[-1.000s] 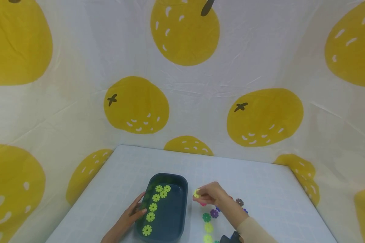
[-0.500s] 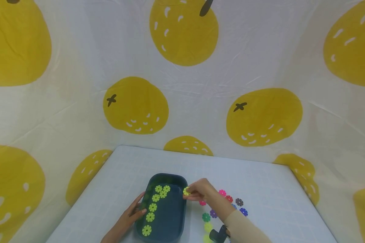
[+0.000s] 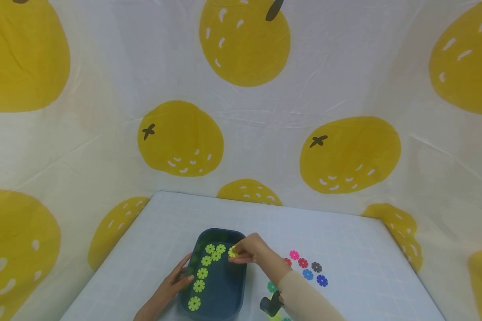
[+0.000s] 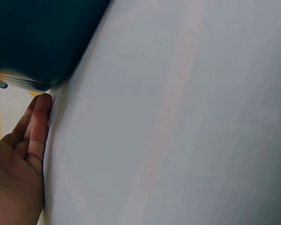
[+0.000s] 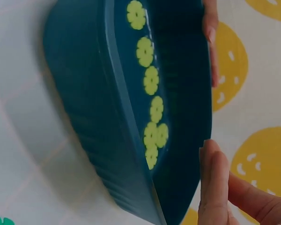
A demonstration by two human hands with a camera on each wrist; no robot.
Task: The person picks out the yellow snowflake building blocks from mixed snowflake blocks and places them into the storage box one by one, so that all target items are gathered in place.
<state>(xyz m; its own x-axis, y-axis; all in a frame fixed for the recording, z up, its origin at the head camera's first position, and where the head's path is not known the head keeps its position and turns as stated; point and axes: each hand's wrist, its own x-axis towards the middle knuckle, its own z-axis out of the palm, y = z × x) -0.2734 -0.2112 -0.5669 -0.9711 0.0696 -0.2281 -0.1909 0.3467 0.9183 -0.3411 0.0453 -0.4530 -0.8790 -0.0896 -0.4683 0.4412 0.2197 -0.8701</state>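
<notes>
A dark teal tray lies on the table, with several yellow-green notched building discs in a line along its left side and a cluster near its far end. My left hand holds the tray's left edge, thumb at the rim and fingers along the outer wall. Over the tray's far right corner, my right hand pinches another yellow-green disc between thumb and fingers. In the right wrist view, that hand's fingers show near the rim, and the pinched disc is hidden.
To the tray's right lie loose discs on the white table, among them a pink disc, a grey disc and a dark blue disc. My right forearm and a black wrist-worn device cover some others. A fruit-print curtain hangs behind.
My right hand has moved left with the yellow-green disc, from beside the tray to over its far right corner. More loose discs show on the right. The left hand and tray stay put.
</notes>
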